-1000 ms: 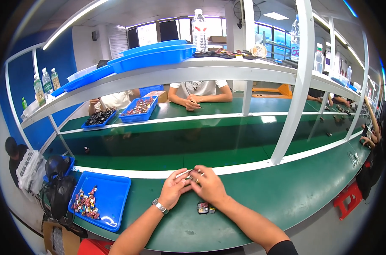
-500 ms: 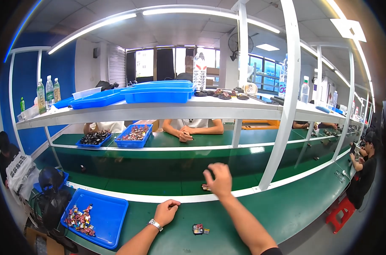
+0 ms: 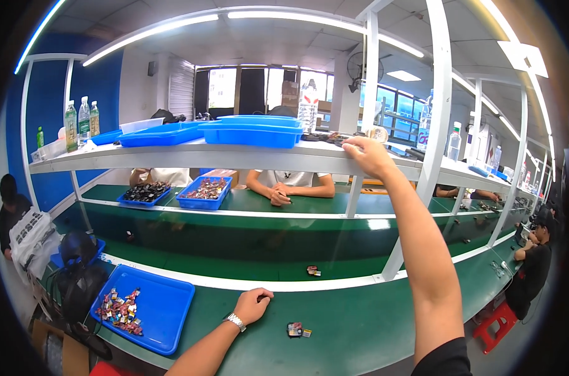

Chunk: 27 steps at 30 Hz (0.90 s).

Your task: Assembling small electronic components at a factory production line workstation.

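Note:
My left hand, with a metal watch at the wrist, rests on the near green table by the white rail. Its fingers are curled in; what they hold, if anything, is hidden. My right hand is raised to the front edge of the white shelf, fingers stretched toward dark flat coiled pieces lying there. To the right of my left hand lies a small black-and-red electronic part with a yellowish tab. A similar small part sits on the green strip beyond the rail.
A blue tray with a heap of small red-and-white parts stands at left, beside a black fan. Blue trays and bottles stand on the shelf. A white upright post rises at right. People sit opposite and far right.
My right hand has risen from beside the small part on the green strip to the shelf edge. My left hand stays curled on the table. The whole view has shifted slightly.

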Each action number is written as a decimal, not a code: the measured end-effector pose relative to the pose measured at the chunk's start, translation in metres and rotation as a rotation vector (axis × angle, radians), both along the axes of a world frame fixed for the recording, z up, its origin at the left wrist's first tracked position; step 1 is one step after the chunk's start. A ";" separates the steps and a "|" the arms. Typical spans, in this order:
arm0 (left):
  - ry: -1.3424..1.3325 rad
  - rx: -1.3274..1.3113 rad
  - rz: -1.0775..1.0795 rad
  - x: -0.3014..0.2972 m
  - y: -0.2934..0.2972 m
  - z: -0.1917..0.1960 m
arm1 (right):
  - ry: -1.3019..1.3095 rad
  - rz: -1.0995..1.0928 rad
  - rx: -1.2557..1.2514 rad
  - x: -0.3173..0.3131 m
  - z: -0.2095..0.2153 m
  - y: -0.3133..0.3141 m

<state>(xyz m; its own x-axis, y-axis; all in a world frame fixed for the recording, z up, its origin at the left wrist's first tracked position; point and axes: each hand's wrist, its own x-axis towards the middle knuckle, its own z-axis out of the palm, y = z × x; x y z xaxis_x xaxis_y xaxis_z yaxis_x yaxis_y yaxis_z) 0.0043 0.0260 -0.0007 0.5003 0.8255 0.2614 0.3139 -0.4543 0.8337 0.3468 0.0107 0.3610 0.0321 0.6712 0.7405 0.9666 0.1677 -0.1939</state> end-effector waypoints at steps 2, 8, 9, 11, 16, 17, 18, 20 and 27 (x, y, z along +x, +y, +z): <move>0.046 0.002 -0.009 0.001 -0.002 0.007 | 0.073 0.069 0.031 -0.007 0.000 -0.011; 0.056 0.038 -0.018 0.001 -0.002 0.010 | -0.106 0.122 0.173 -0.008 0.000 -0.021; 0.074 0.060 -0.020 0.001 -0.003 0.012 | -0.182 0.137 0.261 -0.007 -0.001 -0.020; 0.091 0.041 -0.026 0.002 -0.002 0.009 | -0.040 0.083 0.163 -0.009 -0.005 -0.015; 0.084 0.031 -0.031 0.005 -0.002 0.011 | -0.160 0.073 0.144 -0.008 0.000 -0.017; 0.088 0.022 -0.027 0.004 -0.003 0.010 | -0.177 0.033 0.143 -0.013 0.000 -0.019; 0.093 0.021 -0.030 0.003 -0.003 0.008 | -0.172 0.030 0.142 -0.017 -0.001 -0.022; 0.022 0.064 -0.016 0.003 -0.003 0.005 | -0.307 0.077 0.467 -0.027 -0.005 -0.033; -0.042 -0.014 0.034 0.002 -0.016 0.017 | -0.208 0.384 0.454 -0.082 -0.140 -0.087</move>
<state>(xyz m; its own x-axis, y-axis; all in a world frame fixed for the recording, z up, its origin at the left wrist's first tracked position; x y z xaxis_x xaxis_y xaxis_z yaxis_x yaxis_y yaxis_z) 0.0067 0.0099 0.0164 0.4610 0.8454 0.2698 0.2932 -0.4321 0.8528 0.2651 -0.0758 0.2215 -0.3244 0.2229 0.9193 0.8307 0.5320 0.1641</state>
